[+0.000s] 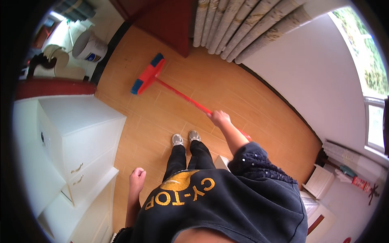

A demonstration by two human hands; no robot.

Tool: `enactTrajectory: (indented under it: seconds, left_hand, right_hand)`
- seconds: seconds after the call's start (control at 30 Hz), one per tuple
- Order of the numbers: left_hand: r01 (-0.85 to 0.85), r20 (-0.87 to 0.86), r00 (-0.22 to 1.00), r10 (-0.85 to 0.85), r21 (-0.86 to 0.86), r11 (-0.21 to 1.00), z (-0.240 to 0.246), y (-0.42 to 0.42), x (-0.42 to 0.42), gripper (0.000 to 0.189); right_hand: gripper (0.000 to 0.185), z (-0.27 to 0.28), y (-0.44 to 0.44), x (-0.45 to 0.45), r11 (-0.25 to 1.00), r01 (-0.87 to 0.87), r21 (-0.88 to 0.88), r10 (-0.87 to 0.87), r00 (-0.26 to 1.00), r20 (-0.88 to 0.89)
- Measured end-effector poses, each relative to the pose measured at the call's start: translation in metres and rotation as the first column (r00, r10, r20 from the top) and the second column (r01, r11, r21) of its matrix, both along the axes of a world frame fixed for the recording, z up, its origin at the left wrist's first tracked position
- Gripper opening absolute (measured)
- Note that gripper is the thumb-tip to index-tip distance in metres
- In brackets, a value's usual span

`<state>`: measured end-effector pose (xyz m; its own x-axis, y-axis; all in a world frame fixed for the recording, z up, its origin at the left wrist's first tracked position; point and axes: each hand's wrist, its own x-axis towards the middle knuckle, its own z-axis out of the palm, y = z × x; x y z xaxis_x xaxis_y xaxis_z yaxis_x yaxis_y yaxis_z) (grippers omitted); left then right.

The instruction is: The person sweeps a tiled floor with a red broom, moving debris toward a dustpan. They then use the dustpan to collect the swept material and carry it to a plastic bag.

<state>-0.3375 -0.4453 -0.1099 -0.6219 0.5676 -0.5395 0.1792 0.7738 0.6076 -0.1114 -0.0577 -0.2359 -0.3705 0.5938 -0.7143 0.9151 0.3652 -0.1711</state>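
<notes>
My right hand (219,118) grips the red handle (185,97) of a push broom partway along its length. The handle's end shows beyond my forearm. Out ahead to the left is the red broom head (149,74), with blue bristles (157,60) showing at both ends, on the wood-look tiled floor (182,118). My left hand (137,177) hangs by my left side with its fingers curled in and nothing visible in it. Both my shoes (177,139) stand on the floor behind the broom.
A white cabinet with drawers (91,152) stands close on my left. Ahead are a dark red door (170,24) and long patterned curtains (243,27). A white bucket (94,50) sits past the dark threshold (111,50). On the right run a wall (291,63) and a window (375,121).
</notes>
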Motion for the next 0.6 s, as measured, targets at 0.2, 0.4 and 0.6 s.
enactTrajectory:
  seconds: [0.2, 0.4, 0.6]
  left_hand:
    - [0.216, -0.084, 0.968, -0.236, -0.195, 0.957, -0.047, -0.034, -0.003, 0.017]
    - [0.19, -0.007, 0.981, -0.194, -0.18, 0.965, -0.033, 0.034, 0.033, 0.018]
    - [0.179, 0.113, 0.981, -0.159, -0.206, 0.962, -0.061, 0.11, 0.12, 0.018]
  right_hand:
    - [0.055, 0.065, -0.047, 0.253, 0.99, 0.122, 0.066, -0.133, 0.969, 0.208]
    - [0.056, 0.102, -0.004, 0.407, 0.964, 0.253, 0.079, -0.258, 0.825, 0.503]
    - [0.054, 0.039, 0.118, 0.439, 0.994, 0.095, -0.052, -0.063, 0.901, 0.429]
